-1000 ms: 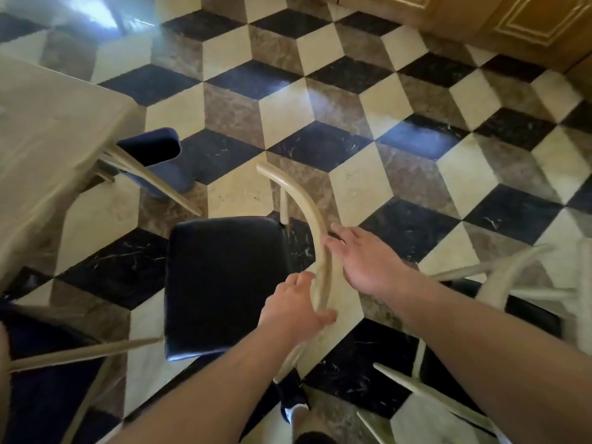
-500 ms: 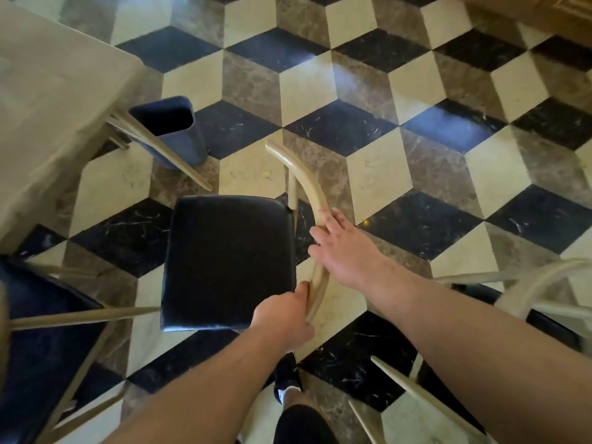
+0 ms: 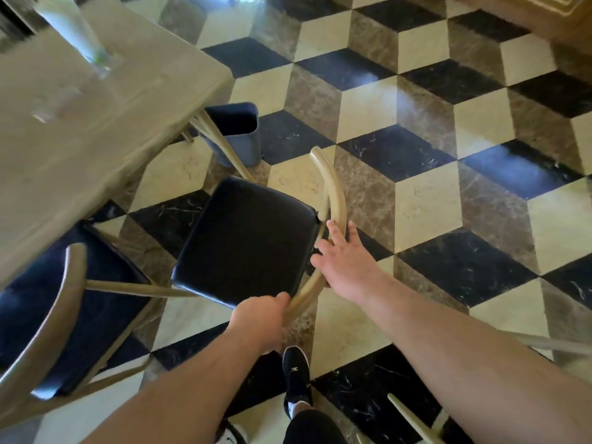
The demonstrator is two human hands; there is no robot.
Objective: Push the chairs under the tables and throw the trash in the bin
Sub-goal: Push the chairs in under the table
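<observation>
Now steering the black-seated chair (image 3: 246, 241), off the table (image 3: 105, 129) corner near the blue bin (image 3: 238, 136), left hand (image 3: 259, 325) clenched round its curved backrest (image 3: 333, 193), right hand (image 3: 344, 264) spread flat against the rail, likely to aim it under.

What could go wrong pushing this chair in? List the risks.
1. The chair sits angled to the table, so it may catch the neighbouring chair.
2. The right hand lies flat on the backrest and could slip.
3. A bump might shake the glass on the table.
</observation>
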